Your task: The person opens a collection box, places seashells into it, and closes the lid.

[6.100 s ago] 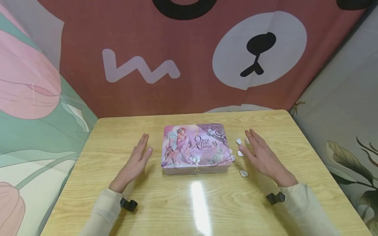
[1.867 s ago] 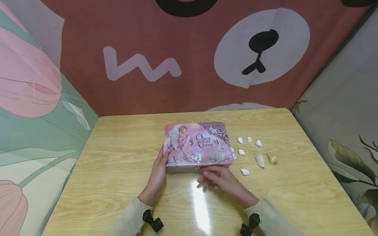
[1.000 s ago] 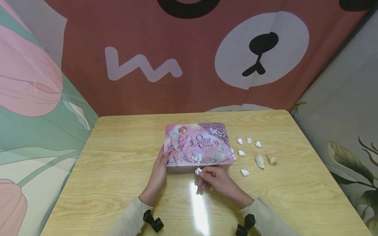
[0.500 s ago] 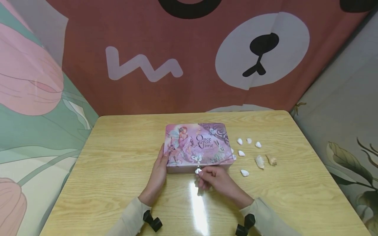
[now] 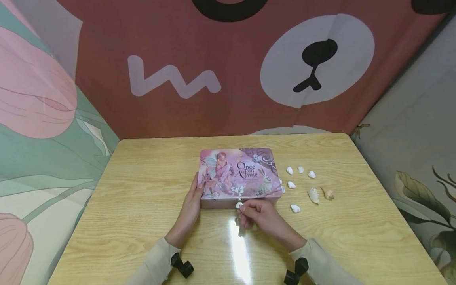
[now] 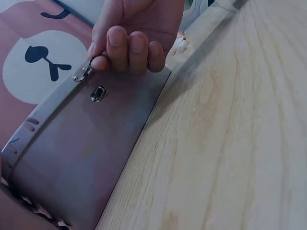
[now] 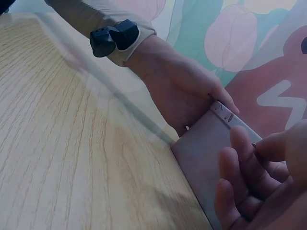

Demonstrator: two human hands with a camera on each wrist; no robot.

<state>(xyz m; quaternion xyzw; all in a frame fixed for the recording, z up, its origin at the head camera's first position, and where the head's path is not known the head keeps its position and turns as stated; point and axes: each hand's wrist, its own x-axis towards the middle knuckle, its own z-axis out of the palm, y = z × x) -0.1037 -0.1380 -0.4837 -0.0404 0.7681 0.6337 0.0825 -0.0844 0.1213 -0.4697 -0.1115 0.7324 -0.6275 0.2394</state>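
A pink box [image 5: 228, 178] with a fairy, a rabbit and "Once upon a Time" on its lid lies in the middle of the table. My left hand [image 5: 189, 208] holds its left side, thumb over the lid's edge and fingers down along the wall. At the front, my right hand [image 5: 265, 219] pinches the small metal latch [image 6: 81, 73] between thumb and forefinger, the other fingers curled below. In the left wrist view, the latch stands lifted off the metal catch [image 6: 98, 93] on the front wall. The lid lies over the box; its inside is hidden.
Several small white shells [image 5: 295, 208] lie on the wooden table [image 5: 149, 170] right of the box, some partly behind its edge. A ridged shell [image 5: 313, 195] and a tan spiral shell [image 5: 328, 193] lie farther right. Printed cloth [image 5: 235, 114] hangs along the table's back edge.
My hands, earlier held apart beside the box, came in to its left side and front. The shiny latch came out from the front wall in my right fingers. The last half second shows little movement.
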